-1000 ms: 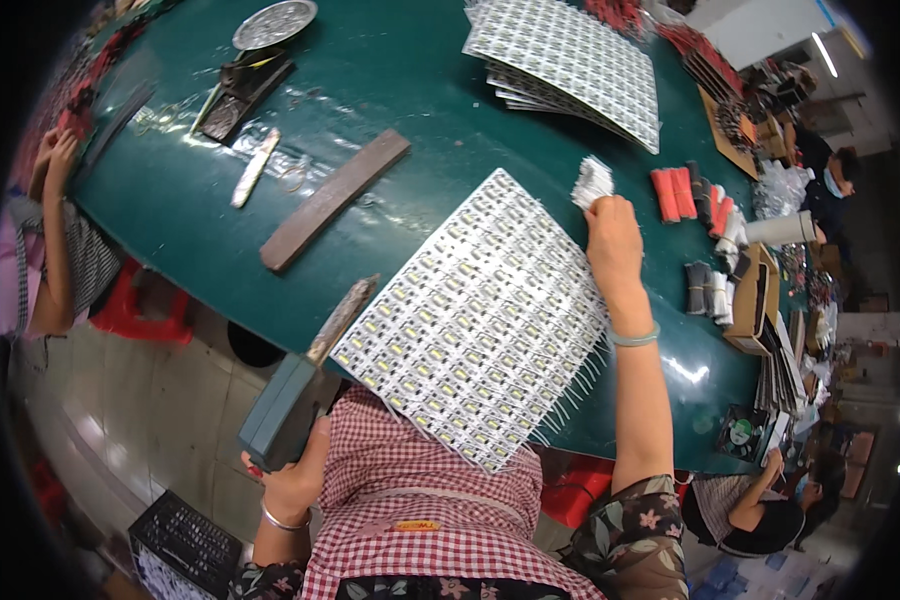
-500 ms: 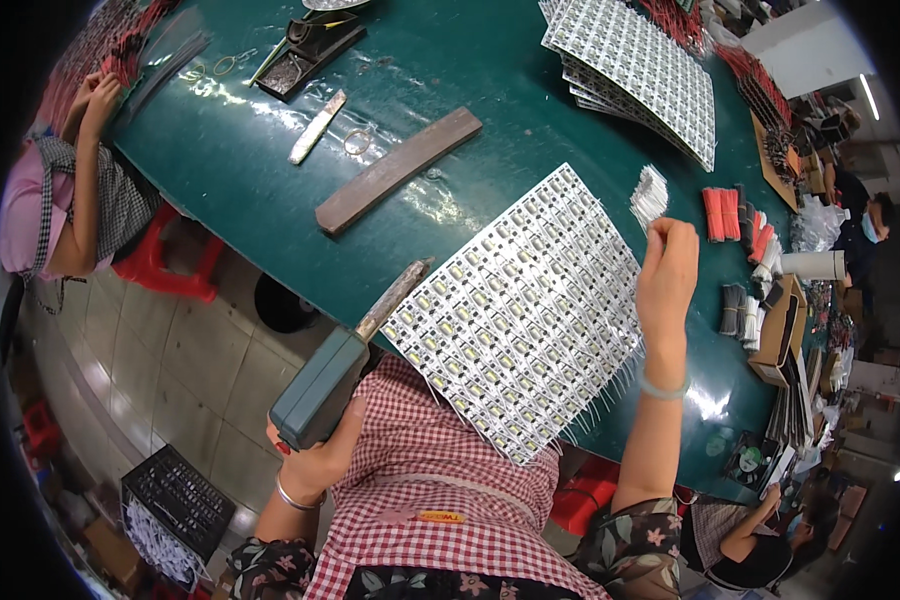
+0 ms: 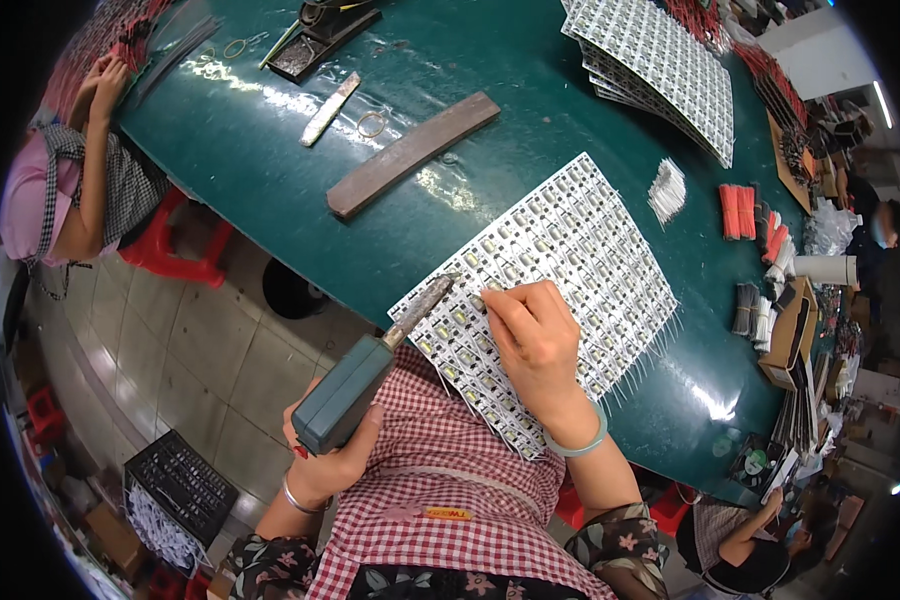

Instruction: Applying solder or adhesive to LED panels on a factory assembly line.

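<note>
A large white panel (image 3: 580, 250) studded with rows of small parts lies on the green table (image 3: 260, 150), its near edge overhanging toward my lap. My right hand (image 3: 530, 335) rests on the panel's near left part, fingers pinched together over a row. Whether they hold a small wire I cannot tell. My left hand (image 3: 335, 450) grips the teal handle of a soldering iron (image 3: 355, 385); its metal tip reaches the panel's left corner, close to my right fingertips. A small bundle of white wires (image 3: 667, 188) lies just beyond the panel.
A brown wooden bar (image 3: 410, 152), a metal blade (image 3: 328, 108) and a dark tray (image 3: 315, 40) lie further out. A stack of similar panels (image 3: 660, 55) sits at the far right, with red wire bundles (image 3: 738, 210) nearby. Another person (image 3: 70, 170) sits at left. A black crate (image 3: 175, 490) stands on the floor.
My right hand came back from the white wire bundle beyond the panel to the panel's near left part. My left hand raised the soldering iron so its tip meets the panel.
</note>
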### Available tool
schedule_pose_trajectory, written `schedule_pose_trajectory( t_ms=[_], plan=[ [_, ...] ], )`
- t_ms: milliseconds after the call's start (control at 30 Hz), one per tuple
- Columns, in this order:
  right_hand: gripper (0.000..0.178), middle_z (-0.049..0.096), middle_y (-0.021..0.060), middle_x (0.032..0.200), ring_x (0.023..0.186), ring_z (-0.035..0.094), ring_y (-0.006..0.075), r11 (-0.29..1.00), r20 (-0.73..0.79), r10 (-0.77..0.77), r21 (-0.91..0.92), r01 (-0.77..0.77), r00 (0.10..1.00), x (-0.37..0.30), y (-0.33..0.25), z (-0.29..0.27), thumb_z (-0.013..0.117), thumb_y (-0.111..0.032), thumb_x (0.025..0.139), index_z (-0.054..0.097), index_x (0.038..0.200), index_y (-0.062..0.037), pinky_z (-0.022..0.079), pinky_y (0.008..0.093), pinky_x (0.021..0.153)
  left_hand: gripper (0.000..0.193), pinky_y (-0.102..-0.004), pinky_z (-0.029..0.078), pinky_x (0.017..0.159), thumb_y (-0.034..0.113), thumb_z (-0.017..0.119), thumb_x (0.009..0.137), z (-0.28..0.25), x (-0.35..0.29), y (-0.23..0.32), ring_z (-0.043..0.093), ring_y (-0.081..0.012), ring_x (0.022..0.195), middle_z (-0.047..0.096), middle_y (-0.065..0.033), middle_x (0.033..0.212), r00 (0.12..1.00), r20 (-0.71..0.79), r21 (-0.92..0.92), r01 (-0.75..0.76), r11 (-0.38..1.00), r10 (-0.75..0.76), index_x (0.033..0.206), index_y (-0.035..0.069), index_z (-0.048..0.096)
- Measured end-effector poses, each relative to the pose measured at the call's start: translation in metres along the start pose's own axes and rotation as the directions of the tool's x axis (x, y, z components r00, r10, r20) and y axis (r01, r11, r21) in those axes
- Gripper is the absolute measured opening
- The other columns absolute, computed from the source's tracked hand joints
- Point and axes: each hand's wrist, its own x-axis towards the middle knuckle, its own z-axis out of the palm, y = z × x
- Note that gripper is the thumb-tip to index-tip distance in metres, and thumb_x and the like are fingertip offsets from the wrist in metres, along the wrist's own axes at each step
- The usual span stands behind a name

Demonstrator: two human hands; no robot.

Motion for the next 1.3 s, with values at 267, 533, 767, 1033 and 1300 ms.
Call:
schedule_pose_trajectory(
  t_ms=[267,533,767,1033,1300],
  plan=[
    [0.031,0.060,0.0047,0.081,0.073,0.059,0.0203,0.997,0.002,-0.046,-0.057,0.046,0.999,-0.005,0.005,0.006,0.077,0.004,0.071,0.075,0.100,-0.0049,0.048,0.0331,0.058,0.022,-0.0303,0.053,0.063,0.000,0.078,0.080,0.004,0.003,0.004,0.067,-0.0213,0.069,0.069,-0.0121,0.087,0.998,0.021,0.044,-0.052,0.998,0.052,0.101,-0.005,0.072],
    [0.030,0.060,0.0054,0.081,0.072,0.059,0.0213,0.998,-0.011,-0.060,-0.022,0.059,0.998,-0.003,0.006,0.007,0.074,0.006,0.070,0.074,0.099,-0.0038,0.047,0.0339,0.059,0.024,-0.0292,0.052,0.063,0.000,0.078,0.080,0.004,0.004,0.004,0.067,-0.0196,0.070,0.069,-0.0122,0.088,0.998,0.039,0.054,-0.052,0.997,0.050,0.102,-0.005,0.071],
    [0.031,0.060,0.0059,0.081,0.073,0.059,0.0217,0.998,-0.004,-0.064,-0.019,0.064,0.998,-0.001,0.006,0.006,0.072,0.006,0.069,0.074,0.098,-0.0032,0.047,0.0338,0.060,0.022,-0.0285,0.051,0.062,0.000,0.078,0.079,0.004,0.006,0.004,0.065,-0.0189,0.067,0.068,-0.0110,0.087,0.997,0.069,0.093,-0.048,0.995,0.042,0.099,-0.005,0.070],
    [0.030,0.060,0.0056,0.081,0.073,0.059,0.0219,0.998,0.007,-0.055,-0.030,0.055,0.998,-0.001,0.006,0.006,0.072,0.004,0.069,0.074,0.098,-0.0036,0.048,0.0338,0.060,0.020,-0.0297,0.053,0.061,0.002,0.078,0.079,-0.001,0.000,0.002,0.067,-0.0208,0.067,0.069,-0.0121,0.085,0.997,0.075,0.134,-0.004,0.991,-0.006,0.097,-0.004,0.072],
    [0.029,0.060,0.0053,0.081,0.073,0.059,0.0221,0.998,0.004,-0.052,-0.032,0.052,0.999,-0.002,0.005,0.006,0.070,0.004,0.071,0.074,0.098,-0.0044,0.048,0.0342,0.061,0.023,-0.0312,0.055,0.063,0.004,0.079,0.080,-0.002,-0.013,-0.010,0.070,-0.0232,0.070,0.072,-0.0140,0.088,1.000,0.001,0.091,-0.002,0.996,0.002,0.101,-0.004,0.074]
  ],
)
